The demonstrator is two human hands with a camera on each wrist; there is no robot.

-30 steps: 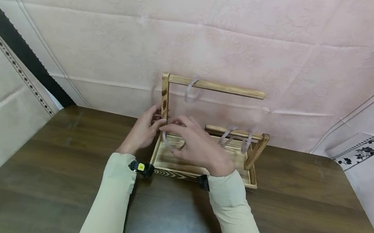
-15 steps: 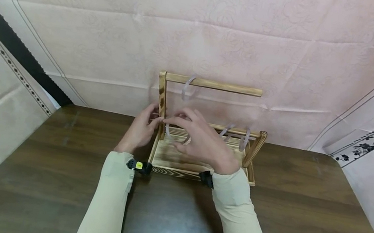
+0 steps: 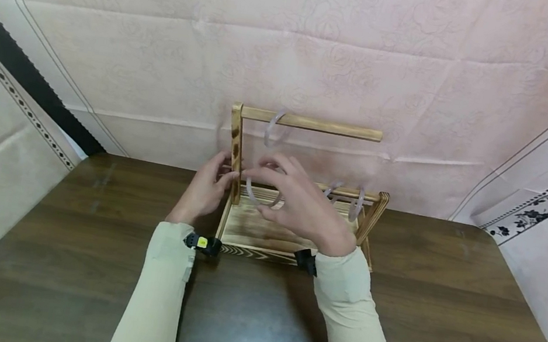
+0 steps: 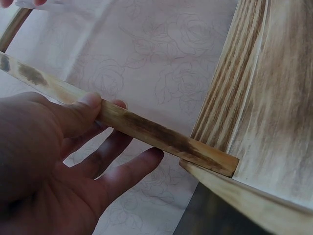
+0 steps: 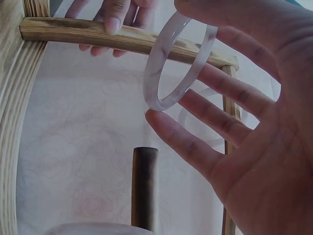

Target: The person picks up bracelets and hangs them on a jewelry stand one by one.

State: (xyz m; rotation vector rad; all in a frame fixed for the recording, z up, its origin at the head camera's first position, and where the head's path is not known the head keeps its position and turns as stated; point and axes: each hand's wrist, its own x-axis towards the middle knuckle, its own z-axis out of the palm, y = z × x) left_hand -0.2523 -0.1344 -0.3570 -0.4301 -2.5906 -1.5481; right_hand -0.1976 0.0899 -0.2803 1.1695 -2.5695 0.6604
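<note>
A wooden stand has a tall left post [image 3: 237, 139] carrying an upper bar [image 3: 328, 126]. My left hand [image 3: 204, 193] pinches this post between thumb and fingers, seen closely in the left wrist view. In my right hand [image 3: 300, 207], thumb and fingertips hold a pale translucent bangle [image 5: 155, 71]. It hangs apart from the bars, facing the free end of the lower bar [image 5: 145, 188] in the right wrist view. Another bangle [image 3: 269, 130] hangs on the upper bar. Two more, a right one [image 3: 356, 207] and one beside it [image 3: 329, 190], hang on the lower bar.
The stand's slatted tray base [image 3: 249, 229] sits on a brown wooden table [image 3: 57, 233], close to its back edge. A short right post [image 3: 372, 218] supports the lower bar. Pale patterned cloth [image 3: 325, 43] hangs behind and at both sides.
My right hand has shifted slightly right, away from the left post, and the bangle in it shows more of its ring. My left hand keeps its grip on the post.
</note>
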